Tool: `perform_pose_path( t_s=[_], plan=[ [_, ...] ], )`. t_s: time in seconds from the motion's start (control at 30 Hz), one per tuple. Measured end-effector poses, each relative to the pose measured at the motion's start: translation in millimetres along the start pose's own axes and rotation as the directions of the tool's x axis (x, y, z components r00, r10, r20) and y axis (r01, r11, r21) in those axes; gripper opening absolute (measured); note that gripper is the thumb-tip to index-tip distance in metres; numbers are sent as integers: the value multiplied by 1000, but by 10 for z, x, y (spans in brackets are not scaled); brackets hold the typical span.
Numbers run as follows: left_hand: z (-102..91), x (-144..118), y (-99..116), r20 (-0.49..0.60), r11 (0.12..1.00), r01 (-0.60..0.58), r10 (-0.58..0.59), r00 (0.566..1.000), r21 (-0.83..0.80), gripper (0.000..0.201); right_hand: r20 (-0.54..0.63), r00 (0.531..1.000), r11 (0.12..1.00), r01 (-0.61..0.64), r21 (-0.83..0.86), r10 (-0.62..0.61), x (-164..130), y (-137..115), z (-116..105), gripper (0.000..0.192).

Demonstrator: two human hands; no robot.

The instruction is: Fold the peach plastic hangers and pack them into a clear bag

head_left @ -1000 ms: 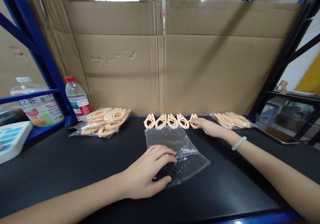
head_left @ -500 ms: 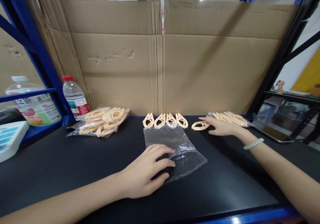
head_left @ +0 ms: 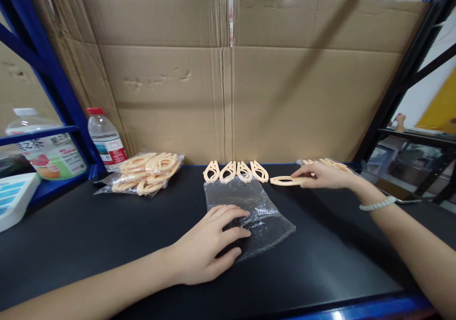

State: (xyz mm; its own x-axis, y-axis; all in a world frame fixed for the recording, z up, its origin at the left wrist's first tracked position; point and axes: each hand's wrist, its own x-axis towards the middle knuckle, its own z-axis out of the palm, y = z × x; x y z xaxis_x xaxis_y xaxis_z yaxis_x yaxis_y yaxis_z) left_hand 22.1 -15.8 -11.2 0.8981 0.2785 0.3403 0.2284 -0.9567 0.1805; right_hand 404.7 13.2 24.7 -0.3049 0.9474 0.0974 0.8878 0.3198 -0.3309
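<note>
My left hand (head_left: 213,244) rests on a flat clear plastic bag (head_left: 265,229), its fingers spread and slightly bent, gripping nothing. Between the thumb and fingers of my right hand (head_left: 322,175) is one end of a peach plastic clip (head_left: 281,181), shaped like a large clothes peg. That clip's other end points left, low over the table. Several matching clips (head_left: 228,172) lie in a row along the far edge of the bag. Behind my right hand, a bagged pile of clips (head_left: 337,164) is partly hidden.
At the left lies a stack of bagged clips (head_left: 149,170). A red-capped water bottle (head_left: 107,137), a larger labelled bottle (head_left: 50,149) and a white tray (head_left: 17,198) stand farther left. Cardboard panels (head_left: 160,82) wall off the back of the black table (head_left: 89,244).
My right hand has closed on the single clip and tilted it up a little; before, its fingers were stretched beside it. The left hand and bag stay in place.
</note>
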Motion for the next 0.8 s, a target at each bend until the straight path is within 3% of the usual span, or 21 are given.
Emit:
perform_pose_path(
  t_s=[0.1,0.23,0.33,0.47,0.57,0.7,0.8],
  plan=[
    [9,-8,2,10,1000,2,-2,1000,17,36,-194,981,992,40,120,-16,-12,-84,-43,35],
    [13,-9,-2,13,1000,3,-3,1000,20,37,-436,900,954,111,279,23,-21,-362,-24,32],
    [12,-7,-6,6,1000,3,-3,1000,19,37,-513,859,891,230,392,4,-73,-647,-6,27],
    [11,-4,-5,11,1000,-2,2,1000,25,38,-453,884,794,360,490,-121,-175,-930,44,20],
    [13,1,-5,16,999,2,-2,1000,33,38,-367,890,782,425,456,-270,-235,-1067,117,15],
    [18,3,-9,17,999,-6,6,1000,38,38,-296,848,805,518,290,-440,-316,-1257,214,3],
    [21,-2,-8,15,999,-12,11,1000,41,37,-250,803,805,580,119,-541,-398,-1397,291,7]
  ],
)
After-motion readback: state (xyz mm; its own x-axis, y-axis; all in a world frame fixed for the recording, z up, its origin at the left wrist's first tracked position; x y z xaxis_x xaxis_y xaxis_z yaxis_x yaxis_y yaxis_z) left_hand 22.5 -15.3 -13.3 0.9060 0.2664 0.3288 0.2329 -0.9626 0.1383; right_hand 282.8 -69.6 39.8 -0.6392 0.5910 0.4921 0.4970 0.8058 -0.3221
